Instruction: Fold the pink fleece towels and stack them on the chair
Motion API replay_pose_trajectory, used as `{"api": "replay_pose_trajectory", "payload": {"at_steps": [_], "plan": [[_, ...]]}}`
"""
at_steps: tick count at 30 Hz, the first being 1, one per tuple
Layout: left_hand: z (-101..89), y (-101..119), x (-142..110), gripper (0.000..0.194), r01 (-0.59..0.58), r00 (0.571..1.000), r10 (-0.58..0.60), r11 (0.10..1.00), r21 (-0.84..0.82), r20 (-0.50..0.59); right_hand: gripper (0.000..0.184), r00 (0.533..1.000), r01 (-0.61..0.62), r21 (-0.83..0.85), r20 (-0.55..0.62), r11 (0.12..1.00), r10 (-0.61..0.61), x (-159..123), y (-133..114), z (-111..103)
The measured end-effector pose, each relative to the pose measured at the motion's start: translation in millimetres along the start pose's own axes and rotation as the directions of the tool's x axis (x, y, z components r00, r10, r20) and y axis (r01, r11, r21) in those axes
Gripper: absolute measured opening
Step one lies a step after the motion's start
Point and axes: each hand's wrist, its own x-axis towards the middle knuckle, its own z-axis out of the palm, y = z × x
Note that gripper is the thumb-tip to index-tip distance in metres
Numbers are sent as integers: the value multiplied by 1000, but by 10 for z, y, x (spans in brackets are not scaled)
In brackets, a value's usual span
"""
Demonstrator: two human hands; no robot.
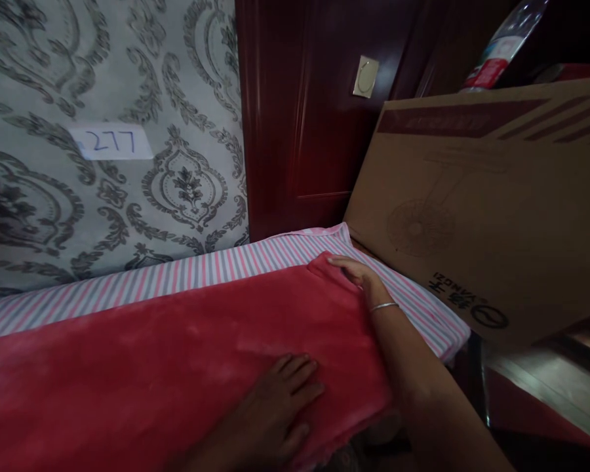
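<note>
A red plush blanket (177,341) lies folded on a pink, grey and white striped sheet (172,276). My left hand (285,406) rests palm down on the blanket, its fingers stretched out and spread a little. At the blanket's far right corner, my right hand (358,272) is closed on the red edge, where the cloth is bunched into a small raised fold. Its thumb and lower fingers are partly hidden by the hand and the cloth. A thin bangle (384,306) circles my right wrist.
Behind the sheet stand a grey patterned wall (187,190) with a label reading 277 (113,142) and a dark red wooden panel (299,131). A large cardboard box (472,210) leans at the right, with a plastic bottle (501,52) behind its top edge.
</note>
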Motion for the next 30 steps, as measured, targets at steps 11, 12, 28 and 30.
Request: {"api": "replay_pose_trajectory", "payload": {"at_steps": [11,12,28,30], "plan": [[89,-46,-22,82,-24,1000,23,998,64,16,12,920,37,-304,-362,952,-151,408,196,35],[103,-56,-18,83,-22,1000,21,997,72,20,11,920,32,-331,-359,943,-158,400,248,63],[-218,-141,-196,54,183,969,-152,971,153,-196,35,919,131,-382,-300,915,-257,247,389,18],[-463,-457,-283,47,321,914,-251,929,186,-319,41,900,168,-367,-322,915,-294,242,423,12]]}}
